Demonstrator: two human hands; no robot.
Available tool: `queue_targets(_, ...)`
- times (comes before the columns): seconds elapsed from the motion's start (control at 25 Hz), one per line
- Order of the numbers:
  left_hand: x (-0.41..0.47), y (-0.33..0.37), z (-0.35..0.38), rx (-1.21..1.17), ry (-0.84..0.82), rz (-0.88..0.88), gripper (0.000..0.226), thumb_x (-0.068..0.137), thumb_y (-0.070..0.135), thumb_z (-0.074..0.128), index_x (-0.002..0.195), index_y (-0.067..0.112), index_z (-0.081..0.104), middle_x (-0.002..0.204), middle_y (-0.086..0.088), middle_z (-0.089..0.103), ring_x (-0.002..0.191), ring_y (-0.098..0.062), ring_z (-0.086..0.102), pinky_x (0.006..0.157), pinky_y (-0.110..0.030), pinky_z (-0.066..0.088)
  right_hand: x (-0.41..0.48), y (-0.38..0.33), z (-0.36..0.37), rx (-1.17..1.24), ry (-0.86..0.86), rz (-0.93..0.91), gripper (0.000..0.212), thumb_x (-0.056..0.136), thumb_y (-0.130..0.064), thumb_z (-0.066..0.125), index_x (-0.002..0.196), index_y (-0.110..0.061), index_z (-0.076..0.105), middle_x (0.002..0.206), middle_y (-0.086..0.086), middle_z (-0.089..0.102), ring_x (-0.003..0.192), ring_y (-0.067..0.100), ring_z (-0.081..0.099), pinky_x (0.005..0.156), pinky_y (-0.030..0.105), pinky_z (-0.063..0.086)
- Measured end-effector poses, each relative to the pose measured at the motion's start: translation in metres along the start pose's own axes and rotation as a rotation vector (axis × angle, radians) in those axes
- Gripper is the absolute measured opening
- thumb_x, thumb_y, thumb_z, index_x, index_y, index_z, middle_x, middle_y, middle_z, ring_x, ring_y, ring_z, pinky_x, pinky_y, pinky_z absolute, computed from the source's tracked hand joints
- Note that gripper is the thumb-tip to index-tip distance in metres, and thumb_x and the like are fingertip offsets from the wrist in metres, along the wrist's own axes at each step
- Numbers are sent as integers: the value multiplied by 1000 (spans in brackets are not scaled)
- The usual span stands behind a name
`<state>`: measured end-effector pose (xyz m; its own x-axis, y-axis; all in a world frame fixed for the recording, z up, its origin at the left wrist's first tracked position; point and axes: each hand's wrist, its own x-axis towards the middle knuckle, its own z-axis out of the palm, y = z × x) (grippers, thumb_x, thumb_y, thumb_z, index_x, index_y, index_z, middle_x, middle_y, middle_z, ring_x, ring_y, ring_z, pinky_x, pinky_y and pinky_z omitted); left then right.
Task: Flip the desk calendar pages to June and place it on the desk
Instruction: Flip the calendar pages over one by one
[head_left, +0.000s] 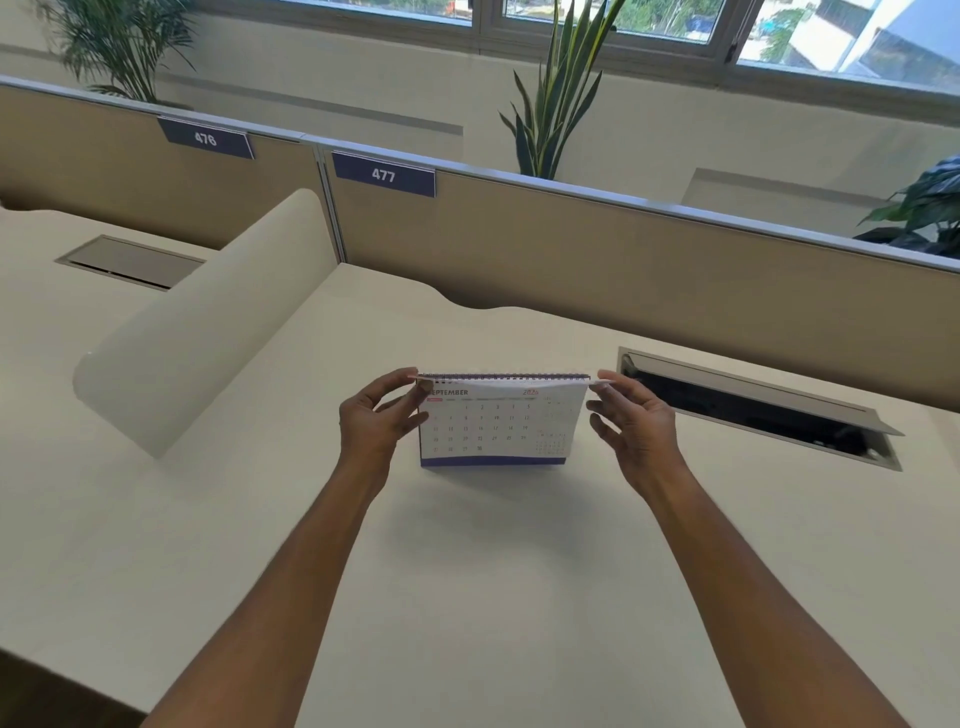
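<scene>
A white desk calendar with a spiral top and a blue base strip stands on the cream desk. Its front page reads SEPTEMBER. One page is lifted flat along the spiral, edge-on to me. My left hand pinches the left end of that lifted page at the top corner. My right hand pinches the right end of the same page with thumb and forefinger, the other fingers spread.
An open cable hatch lies in the desk just right of my right hand. A rounded cream divider stands to the left. Beige partition panels labelled 476 and 477 run behind, with plants beyond.
</scene>
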<state>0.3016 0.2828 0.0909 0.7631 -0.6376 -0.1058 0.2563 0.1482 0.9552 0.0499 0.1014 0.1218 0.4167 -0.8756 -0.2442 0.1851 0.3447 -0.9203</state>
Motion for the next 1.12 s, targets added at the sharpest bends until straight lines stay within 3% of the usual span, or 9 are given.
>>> queue_targets(0.12,10,5,6,21,56,-36,42,66,37,92,100,14,81,102,-1,82,96,-24,79,80,-42,65,7,-6,6,-57,16,-35,6,92,-15,75,97,-15,78,85,-1,78,75,11,70,81,34,54)
queue_targets(0.36,24,-1,9,55,85,-49,12,84,21,86,94,15,82,105,-9,82,99,-30,78,81,-38,65,23,-1,12,-162,92,-57,9,92,-16,75,98,-10,78,83,2,77,74,17,63,77,34,54)
queue_targets(0.6,31,-8,9,-2,121,-94,20,84,20,86,98,7,81,103,-14,82,92,-25,79,76,-31,64,36,10,13,-182,148,-40,7,93,-18,75,95,-12,78,80,3,77,69,16,58,77,35,56)
queue_targets(0.8,34,-13,11,-83,153,-173,19,81,22,88,86,6,79,92,-16,79,78,-21,75,76,-31,64,40,18,14,-141,177,4,13,93,-25,74,94,-13,77,78,1,75,71,16,55,73,32,54)
queue_targets(1.12,34,-17,14,-58,215,-217,36,78,41,89,81,8,75,86,-10,78,73,-16,71,72,-29,64,38,31,13,-113,210,41,30,92,-44,73,86,-15,72,83,2,74,75,14,62,67,27,56)
